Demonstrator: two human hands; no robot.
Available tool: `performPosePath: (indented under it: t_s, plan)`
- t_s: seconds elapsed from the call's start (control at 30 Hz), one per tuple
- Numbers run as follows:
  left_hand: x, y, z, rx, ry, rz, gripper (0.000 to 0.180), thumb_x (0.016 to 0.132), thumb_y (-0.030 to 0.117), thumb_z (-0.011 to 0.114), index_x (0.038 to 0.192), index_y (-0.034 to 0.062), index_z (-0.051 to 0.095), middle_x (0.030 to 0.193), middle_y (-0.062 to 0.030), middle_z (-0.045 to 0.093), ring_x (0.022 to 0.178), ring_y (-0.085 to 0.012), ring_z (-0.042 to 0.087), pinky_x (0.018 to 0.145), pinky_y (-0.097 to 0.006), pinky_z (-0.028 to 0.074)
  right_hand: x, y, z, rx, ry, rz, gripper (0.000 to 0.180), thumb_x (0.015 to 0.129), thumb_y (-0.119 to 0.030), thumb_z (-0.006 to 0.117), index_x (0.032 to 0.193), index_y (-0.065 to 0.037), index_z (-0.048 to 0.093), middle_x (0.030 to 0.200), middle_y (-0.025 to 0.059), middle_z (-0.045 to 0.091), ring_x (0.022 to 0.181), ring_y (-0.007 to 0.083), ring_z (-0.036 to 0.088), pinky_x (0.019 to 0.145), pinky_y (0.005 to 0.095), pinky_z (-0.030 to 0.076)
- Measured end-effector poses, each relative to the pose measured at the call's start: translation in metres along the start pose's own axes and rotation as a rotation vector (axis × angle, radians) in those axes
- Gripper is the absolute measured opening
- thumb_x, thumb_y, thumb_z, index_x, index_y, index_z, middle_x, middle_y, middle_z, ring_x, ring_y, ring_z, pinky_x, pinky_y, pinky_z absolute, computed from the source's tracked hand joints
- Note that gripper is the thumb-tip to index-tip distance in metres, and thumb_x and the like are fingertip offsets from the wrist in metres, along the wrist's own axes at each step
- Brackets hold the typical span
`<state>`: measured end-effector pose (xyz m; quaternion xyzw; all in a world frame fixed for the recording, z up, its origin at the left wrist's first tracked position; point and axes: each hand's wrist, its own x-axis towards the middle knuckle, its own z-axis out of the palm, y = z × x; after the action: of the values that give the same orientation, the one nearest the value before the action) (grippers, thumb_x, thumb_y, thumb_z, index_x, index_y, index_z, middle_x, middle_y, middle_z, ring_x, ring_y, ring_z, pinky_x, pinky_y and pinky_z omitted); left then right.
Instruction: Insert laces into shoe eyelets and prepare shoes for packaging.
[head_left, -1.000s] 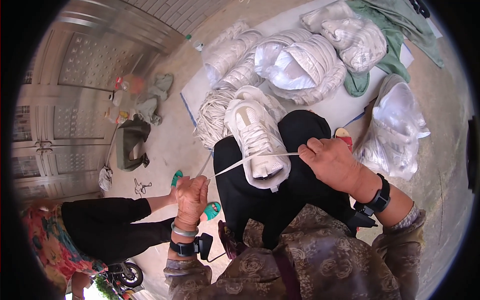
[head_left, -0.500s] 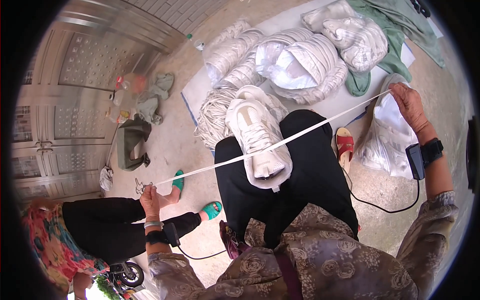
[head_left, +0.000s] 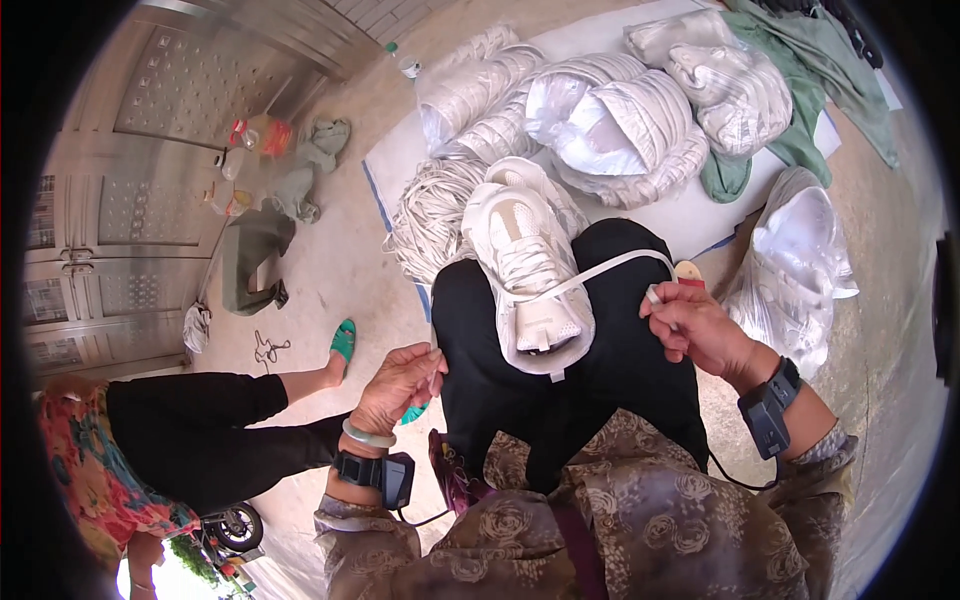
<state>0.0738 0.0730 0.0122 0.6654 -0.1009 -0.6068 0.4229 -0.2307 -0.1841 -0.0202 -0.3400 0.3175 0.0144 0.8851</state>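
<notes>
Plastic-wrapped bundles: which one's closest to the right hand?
The far-right bundle, lying apart; the other bundles cluster farther from the right hand.

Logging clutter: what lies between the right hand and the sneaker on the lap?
Head view: the black-clad right thigh, with a pale lace looping over it.

Your white shoe (head_left: 548, 262) rests across your lap (head_left: 630, 340), toe pointing away, opening toward you, with mesh panels, a beige patch near the toe and lacing drawn across its front. A flat white lace (head_left: 626, 258) crosses below that lacing, then curves slack to the right, toward your right fingers (head_left: 674, 313).
</notes>
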Motion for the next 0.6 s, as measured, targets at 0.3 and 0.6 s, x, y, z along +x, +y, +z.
performPosePath:
  t_s: [0.3,0.6]
  plan:
    - [0.047,0.030,0.076,-0.186,0.005,0.225,0.018,0.090,0.020,0.053,0.082,0.0050,0.057,0.060,-0.0022,0.056,0.042,-0.0058,0.045,0.037,-0.018,0.032,0.048,-0.007,0.054,-0.170,0.150,-0.325,0.021,0.088,-0.023,0.056,0.093,-0.004,0.062,0.083,0.0043,0.063,0.072,0.0097,0.059,0.061,0.0231,0.048]
    - [0.049,0.016,0.080,-0.295,0.167,0.414,0.011,0.086,0.014,0.057,0.084,0.0034,0.060,0.059,0.0000,0.054,0.044,-0.0068,0.043,0.042,-0.019,0.033,0.057,0.008,0.058,-0.087,0.253,-0.531,0.012,0.084,-0.014,0.061,0.090,-0.004,0.064,0.076,-0.0004,0.060,0.062,0.0040,0.051,0.055,0.0189,0.044]
